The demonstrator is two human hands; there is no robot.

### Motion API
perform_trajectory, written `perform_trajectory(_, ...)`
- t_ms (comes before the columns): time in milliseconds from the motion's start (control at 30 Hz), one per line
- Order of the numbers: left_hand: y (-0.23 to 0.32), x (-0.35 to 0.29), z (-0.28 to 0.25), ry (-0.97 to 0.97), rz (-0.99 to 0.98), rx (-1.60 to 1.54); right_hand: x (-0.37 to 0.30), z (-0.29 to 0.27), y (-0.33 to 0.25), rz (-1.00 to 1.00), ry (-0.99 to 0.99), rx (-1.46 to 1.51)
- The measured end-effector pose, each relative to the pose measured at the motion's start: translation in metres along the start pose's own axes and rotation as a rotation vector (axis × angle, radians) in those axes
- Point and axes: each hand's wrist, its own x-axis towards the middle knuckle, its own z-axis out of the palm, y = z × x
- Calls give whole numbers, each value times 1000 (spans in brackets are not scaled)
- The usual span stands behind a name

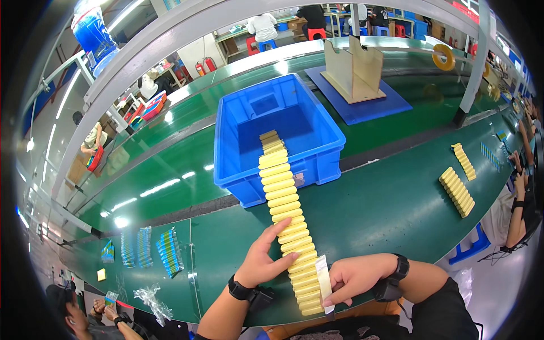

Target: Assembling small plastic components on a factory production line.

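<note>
A long row of yellow rounded sticks (284, 203), lying side by side like a band, runs from inside a blue plastic bin (334, 143) over its near wall and down the green table to the front edge. My left hand (265, 255) lies against the left side of the row, its thumb and forefinger stretched apart over the sticks. On the other side, my right hand (357, 277) is closed around a narrow pale flat strip (323, 281), which stands along the row's right edge near the table front. The fingertips behind that strip are partly hidden.
Behind the bin runs a green conveyor (187, 144). A wooden stand (354, 73) rests on a blue board. Shorter yellow stick rows (457, 191) lie at right; blue-green packets (170, 252) and crumpled clear plastic (154, 301) lie at left. Co-workers sit on both sides.
</note>
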Motion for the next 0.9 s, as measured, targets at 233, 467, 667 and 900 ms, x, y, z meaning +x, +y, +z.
perform_trajectory(233, -11, -3, 6, 43, -73, 87, 1, -3, -1, 86, 24, -21)
perform_trajectory(467, -21, -4, 8, 25, -81, -35, 1, -4, 4, 127, -29, 1)
perform_trajectory(667, -18, 5, 4, 30, -63, 64, 1, -3, 4, 142, -13, 11)
perform_trajectory(900, -22, 4, 0, 40, 6, 121, -17, -19, -5, -100, 183, 30)
